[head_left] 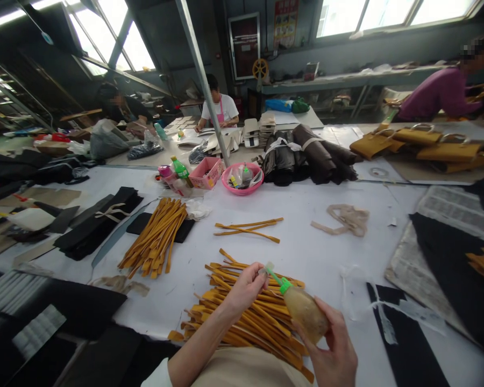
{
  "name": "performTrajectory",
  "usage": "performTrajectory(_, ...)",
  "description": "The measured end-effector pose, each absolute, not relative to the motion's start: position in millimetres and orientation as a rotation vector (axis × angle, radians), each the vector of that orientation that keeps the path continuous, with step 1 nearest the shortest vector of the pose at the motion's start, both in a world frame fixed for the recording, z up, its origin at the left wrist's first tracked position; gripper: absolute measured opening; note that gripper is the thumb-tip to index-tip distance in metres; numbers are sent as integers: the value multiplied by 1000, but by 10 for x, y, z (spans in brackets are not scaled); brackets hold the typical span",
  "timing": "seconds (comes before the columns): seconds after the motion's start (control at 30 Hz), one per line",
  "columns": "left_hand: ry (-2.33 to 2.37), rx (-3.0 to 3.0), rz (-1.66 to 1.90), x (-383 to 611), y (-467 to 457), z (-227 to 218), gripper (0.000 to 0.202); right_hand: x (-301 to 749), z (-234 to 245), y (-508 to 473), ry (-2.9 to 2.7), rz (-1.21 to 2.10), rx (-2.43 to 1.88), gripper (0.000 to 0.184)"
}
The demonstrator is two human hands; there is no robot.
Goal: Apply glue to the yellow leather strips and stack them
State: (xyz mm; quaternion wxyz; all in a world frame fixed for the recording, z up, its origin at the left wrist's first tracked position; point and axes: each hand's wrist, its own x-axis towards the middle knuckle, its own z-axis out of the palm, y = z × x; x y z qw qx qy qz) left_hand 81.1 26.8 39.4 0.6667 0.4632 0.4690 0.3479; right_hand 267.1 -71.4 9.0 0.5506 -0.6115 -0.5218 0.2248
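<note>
Nearest, the right hand (331,349) wraps its fingers round the belly of a glue bottle (304,312), tilted up and to the left. The left hand (244,287) pinches the tip of its green nozzle (275,278) between thumb and fingertips. The bottle looks light, soft-walled and possibly tacky, so it is best held at the belly with a gentle grip, because squeezing would push glue out. It hangs just above a pile of yellow strips (234,317). Beyond that pile to the left lies a second bundle (155,239), and straight beyond it a few crossed strips (246,230). Farther off sits a pink basin (242,180), with dark rolls (306,156) to its right.
</note>
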Motion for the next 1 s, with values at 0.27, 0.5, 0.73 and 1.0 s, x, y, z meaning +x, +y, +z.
performTrajectory(0.27,1088,1096,790,792,301,295,22,2644,65,-688,-1120,548,-1468,56)
performTrajectory(0.5,1076,1114,790,789,319,339,21,2612,-16,-630,-875,640,-1484,58)
performTrajectory(0.73,1071,1016,777,776,349,413,26,2652,-108,-751,-968,709,-1463,58)
performTrajectory(1.0,1047,907,757,798,385,459,30,2631,-65,-707,-989,686,-1454,57)
